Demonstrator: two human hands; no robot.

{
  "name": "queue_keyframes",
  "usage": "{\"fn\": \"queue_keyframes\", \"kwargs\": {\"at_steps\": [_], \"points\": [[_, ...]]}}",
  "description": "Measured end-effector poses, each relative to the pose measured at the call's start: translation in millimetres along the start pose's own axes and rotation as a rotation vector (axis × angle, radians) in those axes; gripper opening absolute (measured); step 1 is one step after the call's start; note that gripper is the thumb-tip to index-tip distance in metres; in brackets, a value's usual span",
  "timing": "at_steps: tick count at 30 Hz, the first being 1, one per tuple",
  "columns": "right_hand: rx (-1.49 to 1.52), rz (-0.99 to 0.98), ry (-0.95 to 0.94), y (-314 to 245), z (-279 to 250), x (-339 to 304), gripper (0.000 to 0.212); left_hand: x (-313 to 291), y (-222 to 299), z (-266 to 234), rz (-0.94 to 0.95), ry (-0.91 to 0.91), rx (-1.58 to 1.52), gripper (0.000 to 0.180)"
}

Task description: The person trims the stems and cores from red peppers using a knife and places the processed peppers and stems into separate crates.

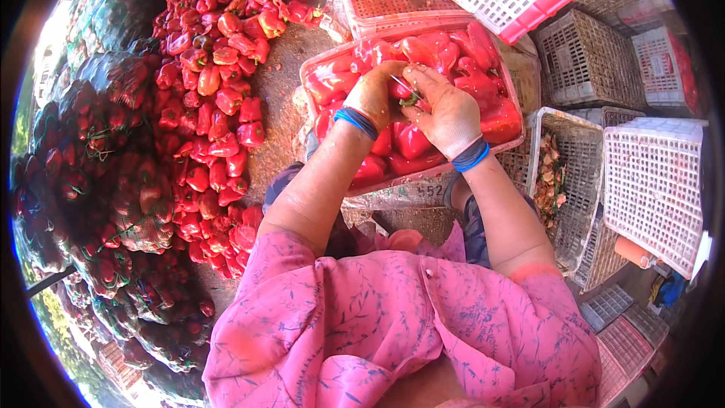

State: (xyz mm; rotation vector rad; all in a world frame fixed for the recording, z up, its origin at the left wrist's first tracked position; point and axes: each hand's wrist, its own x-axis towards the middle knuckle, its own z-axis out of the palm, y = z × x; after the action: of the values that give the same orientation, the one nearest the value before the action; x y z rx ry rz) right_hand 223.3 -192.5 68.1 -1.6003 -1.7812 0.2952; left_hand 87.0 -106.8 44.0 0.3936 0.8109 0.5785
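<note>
Two hands [370,97] [451,115] meet around one red pepper [400,92] above one crate [519,134].

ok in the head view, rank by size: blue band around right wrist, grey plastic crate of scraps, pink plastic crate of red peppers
1. Pink pepper crate
2. Grey scrap crate
3. Blue wristband
</note>
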Motion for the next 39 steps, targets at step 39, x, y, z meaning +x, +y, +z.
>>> {"fn": "queue_keyframes", "kwargs": {"at_steps": [39], "points": [[0.714, 0.713, 0.093, 17.1, 6.9, 16.0, 0.022, -27.7, -14.1, 14.0, 0.031, -0.13, 0.073, 0.025]]}}
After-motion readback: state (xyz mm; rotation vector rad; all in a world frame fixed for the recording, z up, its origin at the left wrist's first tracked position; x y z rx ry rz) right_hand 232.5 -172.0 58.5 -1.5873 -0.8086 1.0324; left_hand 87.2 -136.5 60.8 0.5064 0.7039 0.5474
